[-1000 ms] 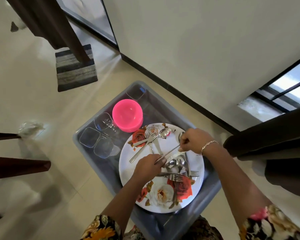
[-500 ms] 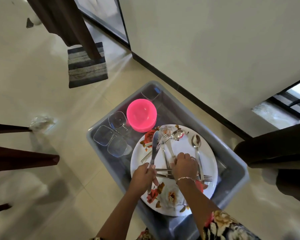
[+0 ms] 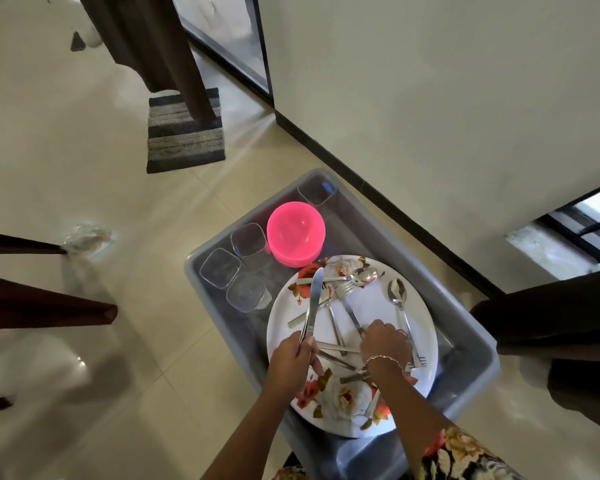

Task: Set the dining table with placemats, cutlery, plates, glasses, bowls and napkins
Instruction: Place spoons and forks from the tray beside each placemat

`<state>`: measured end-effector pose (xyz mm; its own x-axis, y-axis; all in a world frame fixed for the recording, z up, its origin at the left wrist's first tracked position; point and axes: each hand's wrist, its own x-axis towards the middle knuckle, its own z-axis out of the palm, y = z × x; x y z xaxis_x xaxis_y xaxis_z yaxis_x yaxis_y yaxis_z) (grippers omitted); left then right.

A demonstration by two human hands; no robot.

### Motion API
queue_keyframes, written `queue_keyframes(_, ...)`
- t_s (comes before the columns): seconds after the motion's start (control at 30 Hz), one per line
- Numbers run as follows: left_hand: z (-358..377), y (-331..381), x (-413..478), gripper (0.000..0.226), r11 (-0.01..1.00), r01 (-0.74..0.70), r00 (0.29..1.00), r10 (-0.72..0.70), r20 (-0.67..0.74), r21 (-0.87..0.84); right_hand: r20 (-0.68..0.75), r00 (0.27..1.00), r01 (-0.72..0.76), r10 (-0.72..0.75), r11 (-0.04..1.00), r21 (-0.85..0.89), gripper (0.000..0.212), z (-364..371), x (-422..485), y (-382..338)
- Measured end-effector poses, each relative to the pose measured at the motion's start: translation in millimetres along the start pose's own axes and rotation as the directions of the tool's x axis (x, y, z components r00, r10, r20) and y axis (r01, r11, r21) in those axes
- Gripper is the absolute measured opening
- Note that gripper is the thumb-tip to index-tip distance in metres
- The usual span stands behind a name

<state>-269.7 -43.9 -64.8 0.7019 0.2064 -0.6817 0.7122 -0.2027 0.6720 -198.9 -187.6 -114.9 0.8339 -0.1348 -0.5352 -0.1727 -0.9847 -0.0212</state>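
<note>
A grey plastic tub (image 3: 471,341) sits on the floor by the wall. In it lies a white floral plate (image 3: 371,303) strewn with several forks, spoons and knives. My left hand (image 3: 291,362) is shut on a table knife (image 3: 313,299), blade pointing away from me over the plate's left edge. My right hand (image 3: 385,344) is down on the plate, fingers closed over a fork (image 3: 348,306) handle. A pink bowl (image 3: 295,233) and clear square glasses (image 3: 246,292) stand at the tub's far left.
Dark wooden chair legs (image 3: 49,306) reach in from the left. A striped mat (image 3: 184,133) lies beyond, under a brown curtain. The wall and its dark skirting run close behind the tub. A crumpled clear wrapper (image 3: 85,235) lies on the tiled floor.
My left hand has taken the knife and raised it with the blade pointing away. My right hand came back from the plate's far side to the cutlery in the middle.
</note>
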Motion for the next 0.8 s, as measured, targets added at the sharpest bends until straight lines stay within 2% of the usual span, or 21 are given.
queue_keyframes(0.17,3,7,-5,0.026,0.994,0.016,1.000,-0.016,-0.004,-0.105,0.052,0.997,-0.056,0.055,0.998,0.019,0.022,-9,2,18)
queue_keyframes(0.43,14,11,-19,0.027,0.973,0.044,0.999,-0.044,0.007,-0.228,0.267,0.962,-0.127,0.059,0.961,0.244,0.021,-14,6,24)
queue_keyframes(0.57,18,10,-24,0.027,0.966,0.054,0.999,-0.053,0.010,-0.252,0.340,0.939,-0.190,0.054,0.904,0.383,0.013,-14,9,40)
queue_keyframes(0.67,22,6,-25,0.026,0.970,0.059,0.998,-0.059,0.007,-0.237,0.307,0.951,-0.177,0.024,0.859,0.481,0.008,-17,5,51)
queue_keyframes(0.8,28,5,-26,0.024,0.981,0.059,0.998,-0.060,-0.002,-0.183,0.239,0.970,-0.207,0.051,0.693,0.690,0.018,-18,2,60)
